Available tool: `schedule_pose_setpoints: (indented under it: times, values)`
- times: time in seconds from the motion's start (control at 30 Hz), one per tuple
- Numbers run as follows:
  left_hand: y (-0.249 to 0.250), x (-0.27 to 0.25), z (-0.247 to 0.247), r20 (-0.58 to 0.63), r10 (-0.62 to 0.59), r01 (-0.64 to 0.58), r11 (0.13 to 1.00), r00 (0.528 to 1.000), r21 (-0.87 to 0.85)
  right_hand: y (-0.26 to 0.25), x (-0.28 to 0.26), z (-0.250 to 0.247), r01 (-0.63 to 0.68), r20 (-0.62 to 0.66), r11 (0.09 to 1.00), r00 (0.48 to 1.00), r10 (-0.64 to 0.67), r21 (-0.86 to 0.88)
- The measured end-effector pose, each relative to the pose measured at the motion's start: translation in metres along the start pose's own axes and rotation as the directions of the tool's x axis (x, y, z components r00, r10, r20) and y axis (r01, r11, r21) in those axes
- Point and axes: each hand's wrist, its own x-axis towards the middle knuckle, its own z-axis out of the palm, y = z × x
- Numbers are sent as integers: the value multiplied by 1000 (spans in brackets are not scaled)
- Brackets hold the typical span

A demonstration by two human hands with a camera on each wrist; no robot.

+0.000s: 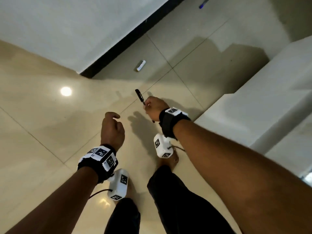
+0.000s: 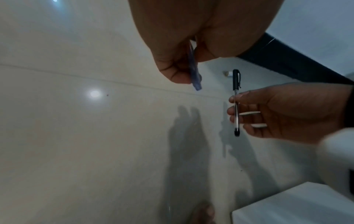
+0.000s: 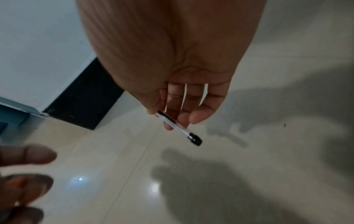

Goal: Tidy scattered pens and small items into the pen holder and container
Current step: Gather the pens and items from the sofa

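My right hand (image 1: 152, 107) pinches a black capped pen (image 1: 139, 96) with a clear barrel, cap end pointing away from me. The left wrist view shows this pen (image 2: 236, 97) upright in the right hand's fingertips (image 2: 232, 112); in the right wrist view the pen (image 3: 180, 128) slants down across the fingers. My left hand (image 1: 112, 125) is curled, and in its wrist view it grips a blue pen (image 2: 194, 71) whose tip pokes out below the fist. A small silver-white stick (image 1: 141, 65) lies on the floor ahead. Another blue pen (image 1: 204, 3) lies far off at the top right.
I stand barefoot (image 1: 168, 159) on glossy beige tiles (image 1: 50, 124). A white wall with a black skirting (image 1: 135, 36) runs diagonally ahead on the left. White stepped blocks (image 1: 261, 98) rise on the right. No pen holder or container is in view.
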Motion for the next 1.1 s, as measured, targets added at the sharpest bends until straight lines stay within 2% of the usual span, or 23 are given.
schedule_pose_setpoints:
  times: [0.1, 0.27, 0.37, 0.5, 0.67, 0.77, 0.9, 0.97, 1.1]
  values:
    - [43, 5, -24, 9, 60, -61, 996, 998, 65, -8, -34, -21, -14, -47, 998, 999, 17, 65]
    - [133, 2, -43, 125, 155, -166, 982, 980, 86, -17, -85, -83, -39, -62, 971, 997, 55, 235]
    - [188, 0, -39, 186, 158, -193, 964, 970, 185, -19, -111, -123, -65, -109, 927, 988, 113, 370]
    - [266, -4, -12, 234, 220, -252, 961, 947, 114, -21, -131, -180, -26, -176, 903, 978, 112, 430]
    - [333, 20, 35, 379, 166, -219, 970, 910, 101, -21, -129, -234, 46, -242, 908, 968, 62, 416]
    - [356, 40, 55, 352, 179, -235, 964, 919, 123, -17, -115, -256, 51, -249, 883, 965, 76, 467]
    - [381, 71, 67, 322, 151, -220, 957, 935, 191, -9, -88, -270, -4, -238, 831, 957, 164, 556]
    - [393, 84, 65, 328, 159, -225, 959, 931, 172, -4, -76, -277, -42, -223, 810, 952, 211, 585]
    - [402, 106, 59, 372, 144, -241, 943, 917, 229, 9, -56, -283, -130, -176, 826, 948, 266, 549]
